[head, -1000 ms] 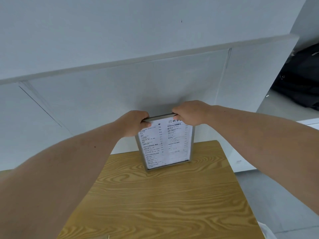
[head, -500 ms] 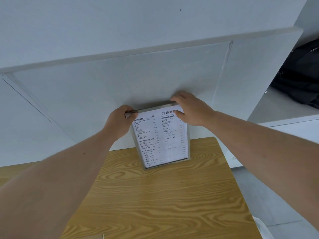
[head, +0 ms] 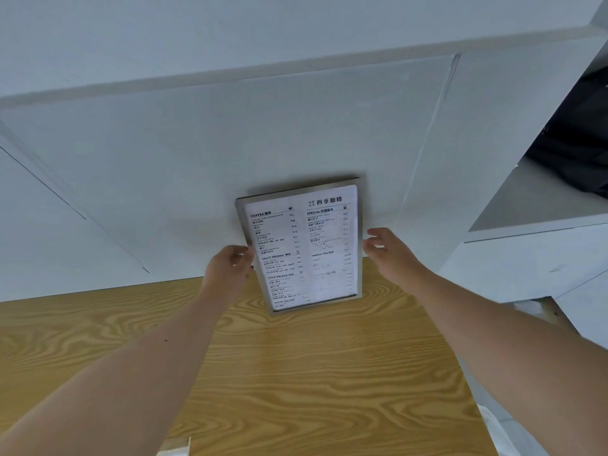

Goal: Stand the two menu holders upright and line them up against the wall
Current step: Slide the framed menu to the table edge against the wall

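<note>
One metal-framed menu holder stands upright at the far edge of the wooden table, its back against the pale wall. The printed menu faces me. My left hand is at the frame's left edge about halfway up, thumb and curled fingers on the edge. My right hand is beside the right edge with its fingers spread, at most brushing the frame. No second menu holder shows in this view.
A white ledge to the right of the wall panel carries a black bag. A small white object pokes in at the table's near edge. White fabric lies past the table's right corner.
Both hands slid from the holder's top edge down to its sides. The right hand's fingers came apart off the frame. The holder now stands steeper against the wall.
</note>
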